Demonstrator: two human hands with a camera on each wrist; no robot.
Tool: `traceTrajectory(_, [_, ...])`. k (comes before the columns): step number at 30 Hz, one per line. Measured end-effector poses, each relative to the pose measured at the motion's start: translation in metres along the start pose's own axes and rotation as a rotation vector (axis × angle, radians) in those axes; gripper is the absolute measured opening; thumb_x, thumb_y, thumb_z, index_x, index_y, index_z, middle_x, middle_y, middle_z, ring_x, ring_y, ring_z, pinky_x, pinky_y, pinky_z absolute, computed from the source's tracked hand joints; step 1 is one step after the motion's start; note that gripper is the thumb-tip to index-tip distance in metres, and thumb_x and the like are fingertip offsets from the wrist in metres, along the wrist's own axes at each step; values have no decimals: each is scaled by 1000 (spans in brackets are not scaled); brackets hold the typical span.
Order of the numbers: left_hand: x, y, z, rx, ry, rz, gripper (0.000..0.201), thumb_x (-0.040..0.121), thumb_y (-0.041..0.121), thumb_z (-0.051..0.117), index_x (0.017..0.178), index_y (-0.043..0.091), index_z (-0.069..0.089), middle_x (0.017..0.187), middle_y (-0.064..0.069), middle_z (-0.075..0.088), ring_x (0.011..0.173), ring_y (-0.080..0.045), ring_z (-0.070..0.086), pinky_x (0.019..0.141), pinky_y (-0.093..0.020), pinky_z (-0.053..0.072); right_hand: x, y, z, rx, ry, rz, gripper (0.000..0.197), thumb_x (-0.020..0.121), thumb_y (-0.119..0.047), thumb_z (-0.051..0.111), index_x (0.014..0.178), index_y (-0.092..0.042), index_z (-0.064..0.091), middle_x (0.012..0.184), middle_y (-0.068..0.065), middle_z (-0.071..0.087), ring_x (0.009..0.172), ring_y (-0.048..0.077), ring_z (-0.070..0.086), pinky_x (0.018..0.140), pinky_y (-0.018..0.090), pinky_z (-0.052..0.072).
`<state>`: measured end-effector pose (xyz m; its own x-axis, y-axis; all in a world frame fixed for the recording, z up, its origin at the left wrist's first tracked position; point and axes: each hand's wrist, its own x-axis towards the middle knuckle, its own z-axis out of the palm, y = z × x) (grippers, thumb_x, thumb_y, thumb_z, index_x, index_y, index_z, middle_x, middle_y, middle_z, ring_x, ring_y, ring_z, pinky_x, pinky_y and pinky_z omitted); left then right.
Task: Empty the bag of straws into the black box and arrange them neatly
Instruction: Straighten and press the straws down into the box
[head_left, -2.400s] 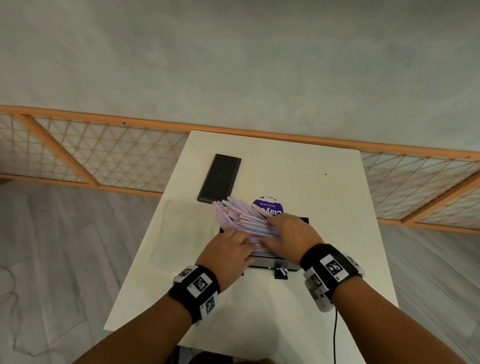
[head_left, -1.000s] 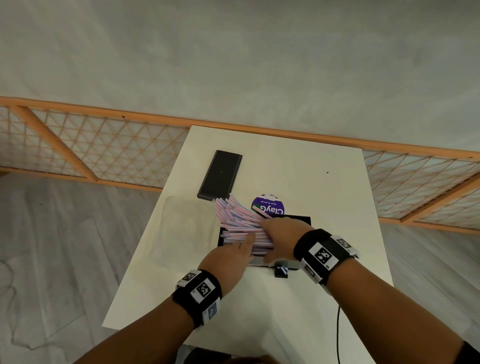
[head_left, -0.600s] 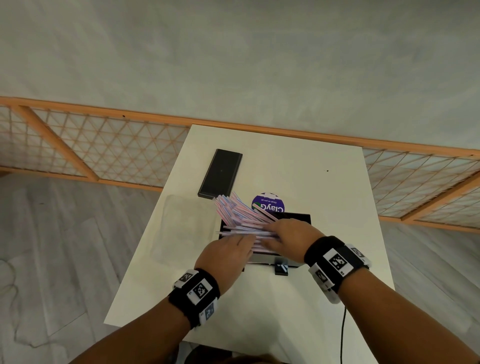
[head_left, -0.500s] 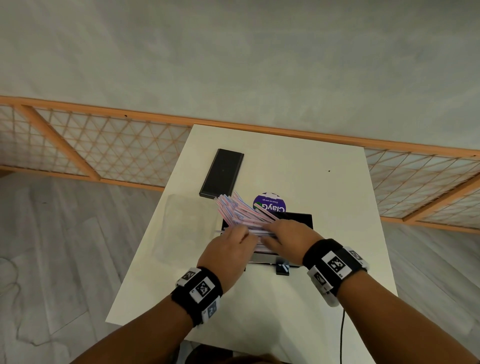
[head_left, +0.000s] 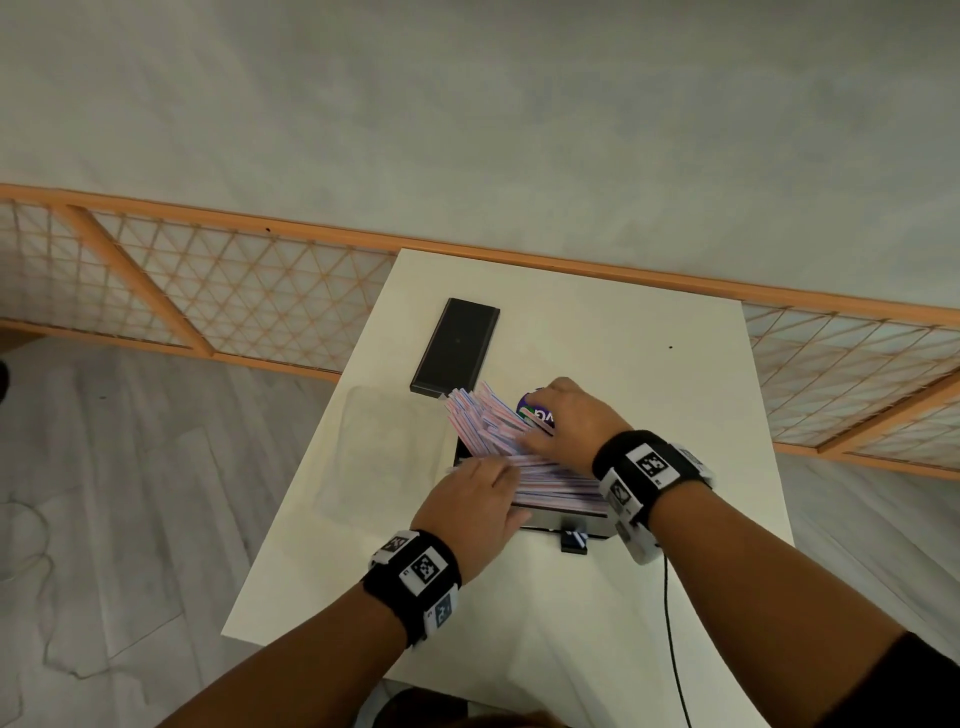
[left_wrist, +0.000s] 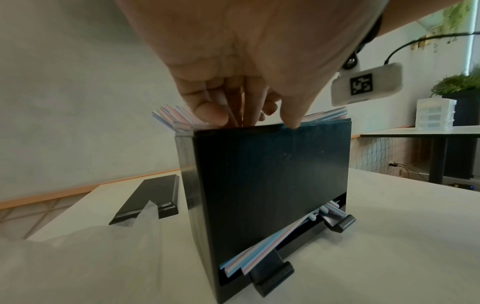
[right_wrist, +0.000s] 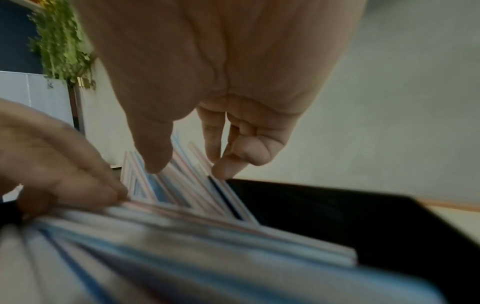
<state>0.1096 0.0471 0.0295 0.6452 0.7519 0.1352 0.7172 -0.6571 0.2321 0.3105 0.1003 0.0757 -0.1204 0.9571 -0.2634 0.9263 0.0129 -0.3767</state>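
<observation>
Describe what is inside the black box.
Many straws sit in the black box, fanning above its rim; some show at its bottom slot. Its walls, the left hand and right hand hide the rest.
</observation>
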Motion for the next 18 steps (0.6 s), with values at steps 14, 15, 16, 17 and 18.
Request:
traceTrajectory(14, [4, -8, 13, 253, 7, 197, 13, 84, 33, 78, 85, 21, 74, 86, 4, 69, 85, -17, 63, 78, -33, 54, 19, -5, 15, -48, 39, -70, 19, 86, -30, 63, 97, -18, 52, 94, 2, 51, 86, 28, 59, 73, 35, 47])
traceTrajectory(15, [5, -8, 12, 242, 11, 191, 14, 83, 34, 79, 84, 21, 73, 84, 4, 68, 83, -17, 62, 77, -32, 54, 17, -5, 12, -47, 38, -78, 20, 87, -29, 63, 97, -17, 52, 94, 5, 56, 85, 29, 59, 72, 34, 46])
traceTrajectory(16, [5, -8, 12, 238, 7, 189, 15, 81, 34, 81, 84, 21, 73, 84, 4, 67, 82, -17, 62, 76, -33, 54, 16, -5, 7, -42, 43, -88, 19, 88, -28, 63, 96, -17, 50, 91, 7, 59, 82, 29, 59, 69, 34, 45])
traceTrajectory(17, [5, -8, 12, 239, 6, 192, 15, 81, 33, 81, 84, 21, 73, 84, 4, 67, 82, -18, 62, 76, -33, 54, 14, -5, 3, -32, 53, -94, 18, 90, -28, 62, 94, -18, 48, 87, 6, 60, 77, 28, 58, 65, 34, 43])
traceTrajectory(18, [4, -8, 12, 243, 10, 197, 16, 81, 34, 81, 85, 21, 72, 84, 4, 66, 82, -18, 62, 76, -33, 54, 11, -5, -3, -22, 65, -97, 19, 92, -29, 61, 92, -19, 45, 81, 4, 58, 72, 27, 56, 61, 33, 40])
